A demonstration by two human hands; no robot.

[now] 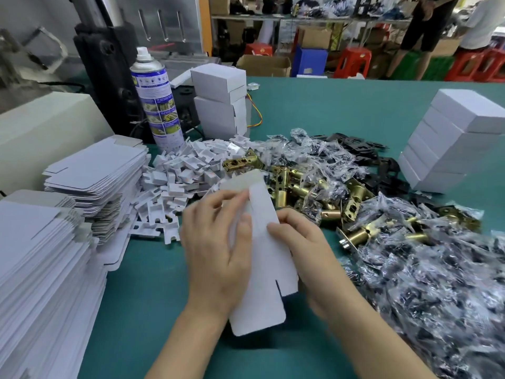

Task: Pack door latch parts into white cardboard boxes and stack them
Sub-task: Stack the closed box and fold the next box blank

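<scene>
On my feed, both hands meet at the centre of the frame on one white blank [263,242], an unfolded box held just above the green table [153,283]. The left hand [216,242] shows me its back; its fingers reach over the blank's left edge and its thumb presses the white face, so it grips the card. The right hand [303,247] pinches the right edge, thumb on top and the other fingers curled behind; it is a little blurred, and I cannot tell exactly how those fingers lie. The blank runs from its grey top flap, above the fingertips, down to a rounded flap between the wrists.

Brass latches [295,184] lie in a loose heap just above and right of the hands, some in clear wrap. Bags [437,283] of dark small parts spread over the right and lower right of the frame, touching the latches. Black plates [382,162] sit beyond them, right of centre. White plastic pieces [180,173] are piled left of the latches.

Flat blanks stand in two stacks [95,170] at the left edge, the second one [41,255] at lower left. Closed boxes [221,99] are stacked at upper centre, beside a spray can [157,99]. A taller pile [451,143] stands at the right edge.
</scene>
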